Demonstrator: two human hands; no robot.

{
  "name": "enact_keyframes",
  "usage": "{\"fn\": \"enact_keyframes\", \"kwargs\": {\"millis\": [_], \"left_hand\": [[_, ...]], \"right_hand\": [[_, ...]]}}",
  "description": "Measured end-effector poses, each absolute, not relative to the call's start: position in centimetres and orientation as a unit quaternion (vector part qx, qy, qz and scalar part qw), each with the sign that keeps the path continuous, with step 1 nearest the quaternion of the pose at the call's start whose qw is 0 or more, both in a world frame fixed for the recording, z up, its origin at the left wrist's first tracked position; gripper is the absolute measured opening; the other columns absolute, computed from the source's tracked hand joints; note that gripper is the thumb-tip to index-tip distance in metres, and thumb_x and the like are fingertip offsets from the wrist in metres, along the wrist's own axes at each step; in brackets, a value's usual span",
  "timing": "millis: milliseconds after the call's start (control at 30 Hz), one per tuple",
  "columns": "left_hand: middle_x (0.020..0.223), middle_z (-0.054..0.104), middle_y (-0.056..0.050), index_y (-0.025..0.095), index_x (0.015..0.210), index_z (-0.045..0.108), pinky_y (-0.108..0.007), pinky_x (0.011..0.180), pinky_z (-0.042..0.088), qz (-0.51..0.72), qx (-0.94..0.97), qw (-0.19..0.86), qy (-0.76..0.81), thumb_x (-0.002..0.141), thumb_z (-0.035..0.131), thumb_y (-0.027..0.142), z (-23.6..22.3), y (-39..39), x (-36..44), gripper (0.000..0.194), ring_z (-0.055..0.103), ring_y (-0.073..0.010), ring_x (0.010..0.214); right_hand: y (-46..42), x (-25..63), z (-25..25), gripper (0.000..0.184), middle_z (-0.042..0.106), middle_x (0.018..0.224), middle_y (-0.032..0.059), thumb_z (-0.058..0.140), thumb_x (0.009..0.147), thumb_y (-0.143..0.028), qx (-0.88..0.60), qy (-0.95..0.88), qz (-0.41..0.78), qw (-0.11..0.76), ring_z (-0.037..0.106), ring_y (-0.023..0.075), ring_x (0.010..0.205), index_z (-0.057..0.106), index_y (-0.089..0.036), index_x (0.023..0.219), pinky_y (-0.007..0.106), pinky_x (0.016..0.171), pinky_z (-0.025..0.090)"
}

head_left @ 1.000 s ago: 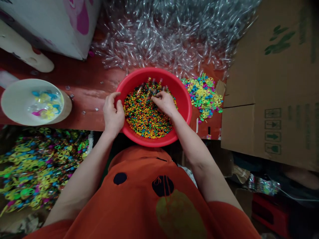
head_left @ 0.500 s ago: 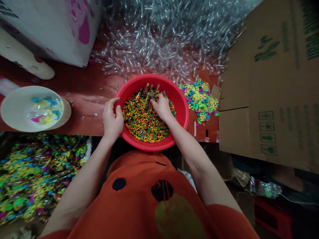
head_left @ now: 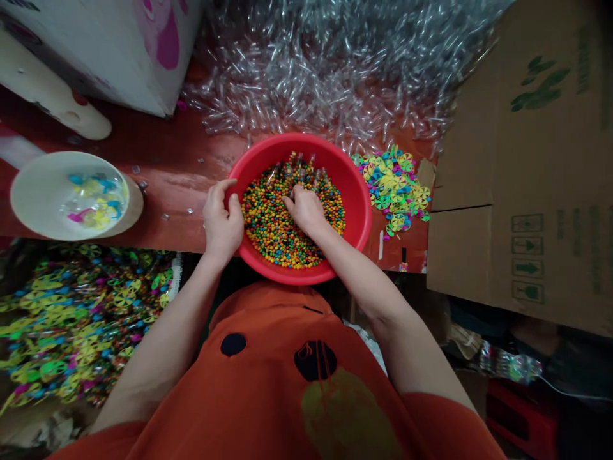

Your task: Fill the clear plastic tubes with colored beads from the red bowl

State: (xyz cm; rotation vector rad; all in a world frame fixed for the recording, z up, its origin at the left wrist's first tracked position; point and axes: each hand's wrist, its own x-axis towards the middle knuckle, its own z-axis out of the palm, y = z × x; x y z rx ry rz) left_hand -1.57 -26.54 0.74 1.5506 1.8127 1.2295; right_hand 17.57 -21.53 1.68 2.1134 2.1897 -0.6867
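A red plastic basin (head_left: 360,211) holds a bed of small multicoloured balls (head_left: 282,246). Several clear tubes (head_left: 301,167) stand in the balls near the basin's far side, some partly filled. My left hand (head_left: 223,220) is at the basin's left rim, thumb and fingers closed around the edge. My right hand (head_left: 306,209) is inside the basin just below the tubes. Its fingers are curled down into the balls, so the fingertips and anything between them are hidden.
A large heap of clear tubes (head_left: 325,76) lies behind the basin. Colourful plastic wheel pieces (head_left: 395,185) lie to its right, beside a cardboard box (head_left: 479,249). A white bucket (head_left: 36,211) stands left. Filled tubes with wheel tops (head_left: 96,313) lie below the table at lower left.
My right hand has drawn slightly back from the standing tubes and dipped its fingers lower among the balls. My left hand keeps its place at the rim. The whole view has shifted slightly.
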Motion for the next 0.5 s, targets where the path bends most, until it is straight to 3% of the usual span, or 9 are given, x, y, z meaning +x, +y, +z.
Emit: {"fn": "enact_keyframes", "kwargs": {"millis": [167,300,400,500], "left_hand": [[0.122,0.071,-0.009,0.022,0.122,0.065,-0.043,0.113,0.05,0.445,0.558,0.226,0.663,0.097,0.051,0.032,0.4,-26.4,-1.6,0.03,0.065,-0.0255,0.12],[0.123,0.071,-0.007,0.021,0.122,0.064,-0.042,0.113,0.05,0.452,0.562,0.226,0.655,0.096,0.052,0.02,0.6,-26.4,-1.4,0.029,0.065,-0.023,0.119],[0.127,0.068,-0.005,0.016,0.123,0.062,-0.041,0.117,0.047,0.428,0.573,0.249,0.653,0.094,0.053,0.007,0.9,-25.8,-1.5,0.031,0.061,-0.0179,0.123],[0.132,0.063,0.0,0.013,0.125,0.056,-0.037,0.123,0.043,0.38,0.588,0.28,0.657,0.089,0.049,-0.009,-0.5,-23.7,-2.4,0.043,0.056,-0.0129,0.129]], "right_hand": [[-21.5,17.5,2.2,0.036,0.075,0.109,0.021,0.052,0.104,-0.042,0.68,0.697,-0.227,0.016,0.071,0.0316,0.104,0.067,-0.013,0.119,0.04,0.091,0.051],[-23.1,18.6,4.0,0.036,0.074,0.102,0.017,0.057,0.101,-0.048,0.665,0.708,-0.237,-0.014,0.07,0.0309,0.101,0.069,-0.015,0.109,0.042,0.092,0.051],[-25.2,21.2,5.8,0.038,0.072,0.098,0.0104,0.054,0.103,-0.05,0.653,0.707,-0.252,-0.101,0.068,0.0274,0.102,0.069,-0.016,0.106,0.042,0.093,0.051],[-28.2,25.4,7.5,0.054,0.069,0.108,0.0066,0.032,0.105,-0.058,0.664,0.68,-0.221,-0.218,0.067,0.0255,0.112,0.068,-0.018,0.112,0.042,0.091,0.049]]}}
